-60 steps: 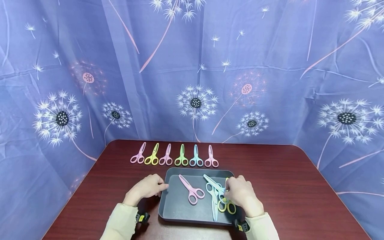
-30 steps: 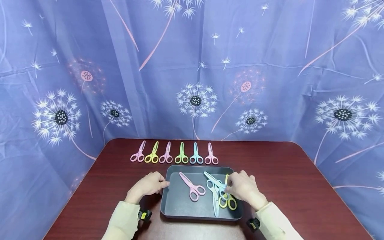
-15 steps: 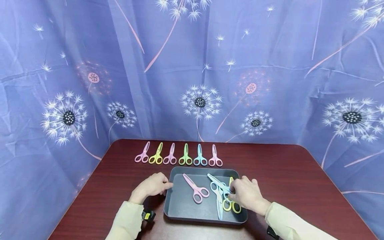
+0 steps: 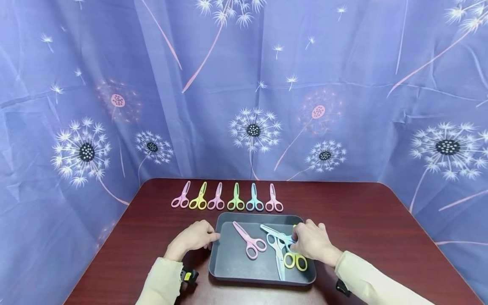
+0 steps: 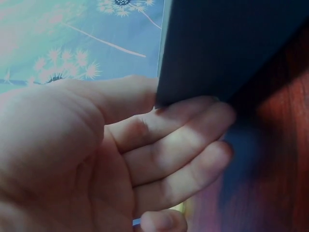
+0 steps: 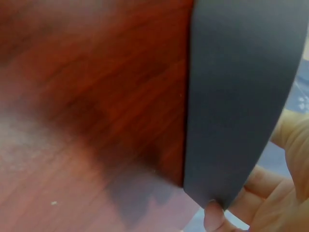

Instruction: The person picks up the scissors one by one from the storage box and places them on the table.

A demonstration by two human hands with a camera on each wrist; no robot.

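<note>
A dark grey tray (image 4: 232,271) lies on the table. My left hand (image 4: 194,238) grips its left wall, thumb at the rim and fingers against the outside, as the left wrist view shows. Over the tray's right side, my right hand (image 4: 314,243) pinches light blue scissors (image 4: 272,231) near the handles, their blades pointing left. Beneath them lie other light blue scissors (image 4: 279,259), blades toward me, and yellow scissors (image 4: 295,256), partly hidden by the right hand. Pink scissors (image 4: 244,235) rest apart, left of the tray's middle. In the right wrist view the tray wall hides the scissors.
Behind the tray, several scissors stand in a row, tips away from me: lilac (image 4: 184,195), yellow (image 4: 200,197), lilac (image 4: 217,197), green (image 4: 236,197), blue (image 4: 254,198) and pink (image 4: 273,198). A blue dandelion-print curtain (image 4: 213,148) hangs beyond the table (image 4: 343,212).
The light blue scissors in my right hand have turned, their blades lying flatter and a little further left, and their handles are more covered. The left hand keeps its grip on the tray.
</note>
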